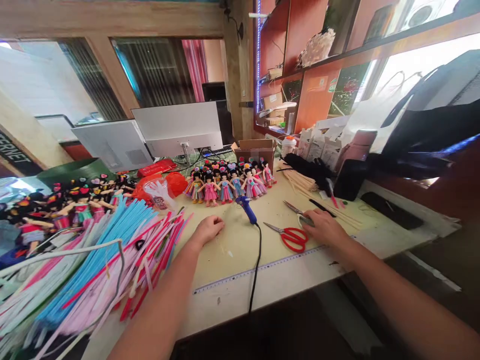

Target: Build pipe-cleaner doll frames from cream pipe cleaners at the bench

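Observation:
My left hand point(209, 231) rests on the table with its fingers curled in; nothing shows in it, though the inside of the fingers is hidden. At the right, my right hand point(323, 227) is closed over the handles of a pair of pliers point(294, 207) lying on the tabletop, jaws pointing away to the left. Red-handled scissors point(294, 239) lie beside that hand. Between my hands is a blue glue gun point(247, 211), its black cord running down over the front edge. Several small dolls point(230, 185) in colourful skirts stand behind it.
Pipe cleaners point(97, 265) in blue, pink and white heap up at the left, with more dolls point(78, 205) behind. A ruler strip point(225, 281) runs along the front. Beige sticks point(300, 181), a black phone point(350, 180) and a cardboard box point(258, 146) stand or lie farther back.

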The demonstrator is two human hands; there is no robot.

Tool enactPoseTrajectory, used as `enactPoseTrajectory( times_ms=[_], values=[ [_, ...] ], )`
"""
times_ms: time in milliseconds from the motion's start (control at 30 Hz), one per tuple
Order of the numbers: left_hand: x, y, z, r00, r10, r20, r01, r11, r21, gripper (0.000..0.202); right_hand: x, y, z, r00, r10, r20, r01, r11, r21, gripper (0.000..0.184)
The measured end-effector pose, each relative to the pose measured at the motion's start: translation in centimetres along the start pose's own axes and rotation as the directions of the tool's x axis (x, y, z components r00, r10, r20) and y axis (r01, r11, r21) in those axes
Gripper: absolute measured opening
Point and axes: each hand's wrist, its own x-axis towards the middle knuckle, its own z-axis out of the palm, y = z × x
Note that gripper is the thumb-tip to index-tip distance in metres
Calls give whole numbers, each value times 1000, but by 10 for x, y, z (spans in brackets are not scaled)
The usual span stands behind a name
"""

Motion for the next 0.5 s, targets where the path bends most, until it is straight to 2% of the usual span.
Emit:
enactPoseTrajectory(
  times_ms=[300, 500],
  values=[
    [12, 2, 12, 980, 13, -200, -15, 1000, -11, 19, -1, 5, 1, 997, 72, -15, -73, 995, -61, 24],
    [6, -8, 9, 978, 9, -210, -27, 996, -86, 25, -7, 4, 1, 994, 109, -26, -109, 994, -15, 32]
  ],
)
